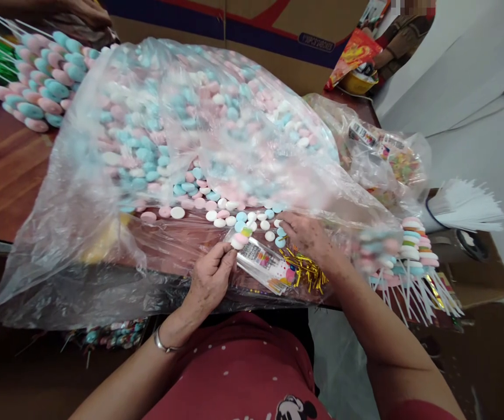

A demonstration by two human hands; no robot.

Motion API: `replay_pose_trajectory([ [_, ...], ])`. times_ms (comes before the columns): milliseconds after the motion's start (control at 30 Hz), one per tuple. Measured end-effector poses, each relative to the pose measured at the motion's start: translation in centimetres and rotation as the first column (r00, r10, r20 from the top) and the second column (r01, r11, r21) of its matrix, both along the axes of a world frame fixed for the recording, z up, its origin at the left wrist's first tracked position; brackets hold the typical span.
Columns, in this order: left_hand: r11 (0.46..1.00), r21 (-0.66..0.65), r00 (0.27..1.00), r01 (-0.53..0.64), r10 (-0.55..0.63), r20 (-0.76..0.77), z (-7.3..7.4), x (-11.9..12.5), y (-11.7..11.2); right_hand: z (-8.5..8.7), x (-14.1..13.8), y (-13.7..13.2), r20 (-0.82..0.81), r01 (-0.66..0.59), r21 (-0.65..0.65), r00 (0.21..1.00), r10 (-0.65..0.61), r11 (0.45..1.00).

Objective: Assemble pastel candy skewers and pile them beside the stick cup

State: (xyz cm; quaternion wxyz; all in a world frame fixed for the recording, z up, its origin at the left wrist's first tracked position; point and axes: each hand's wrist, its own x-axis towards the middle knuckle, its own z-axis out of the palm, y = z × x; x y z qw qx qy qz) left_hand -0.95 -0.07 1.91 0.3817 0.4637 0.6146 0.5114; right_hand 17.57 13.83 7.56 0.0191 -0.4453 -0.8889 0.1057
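Note:
My left hand (210,277) is closed in a pinch on a candy stick (240,238) with pink, white and blue discs on it, partly slipped into a small printed clear sleeve (264,265). My right hand (307,236) reaches into the mouth of a big clear plastic bag (103,192) full of pink, blue and white candy discs (182,134); its fingertips rest among loose discs (234,219) and I cannot see whether they hold one. A bunch of gold twist ties (307,269) lies between the hands.
Finished candy sticks (409,256) lie at the right, more (42,81) at the far left. White sticks (466,207) fan out at the right. A smaller bag of packets (383,157) sits behind. Another person (403,35) sits at the far right, another person's hand (81,11) at top left.

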Motion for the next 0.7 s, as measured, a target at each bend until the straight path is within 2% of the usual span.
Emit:
replay_pose_trajectory([
  [100, 1.000, 0.004, 1.000, 0.000, 0.000, 0.000, -0.2, 0.0, 0.1, -0.2, -0.7, 0.0, 0.191, 0.001, 0.005, 0.982, -0.002, 1.000],
  [200, 1.000, 0.013, 1.000, 0.005, -0.005, 0.000, -0.2, 0.0, 0.1, -0.7, -1.1, 0.2, 0.246, 0.027, 0.003, 0.969, -0.027, 1.000],
  [300, 1.000, 0.017, 1.000, 0.006, -0.006, -0.012, 0.0, 0.0, 0.1, -1.2, -1.0, 0.7, 0.196, 0.044, -0.018, 0.980, -0.040, 0.999],
  [400, 1.000, 0.017, 1.000, 0.007, -0.007, -0.012, 0.1, 0.0, 0.1, -1.1, -0.5, 1.4, 0.042, 0.097, -0.053, 0.995, -0.094, 0.994],
  [467, 1.000, 0.016, 1.000, 0.018, -0.018, -0.006, 0.1, 0.0, 0.1, -0.6, 0.0, 1.6, -0.078, 0.112, -0.129, 0.989, -0.123, 0.985],
  [533, 1.000, 0.015, 1.000, 0.024, -0.024, -0.006, 0.2, 0.0, 0.1, 0.1, 0.5, 1.5, -0.151, 0.073, -0.238, 0.982, -0.111, 0.968],
  [600, 1.000, 0.015, 1.000, 0.019, -0.019, -0.012, 0.2, 0.0, 0.1, 0.5, 0.9, 1.1, -0.174, 0.013, -0.294, 0.983, -0.067, 0.956],
  [700, 1.000, 0.026, 1.000, 0.017, -0.016, -0.022, 0.2, 0.0, 0.1, 0.3, 1.1, 0.4, -0.114, -0.042, -0.250, 0.993, 0.014, 0.967],
])
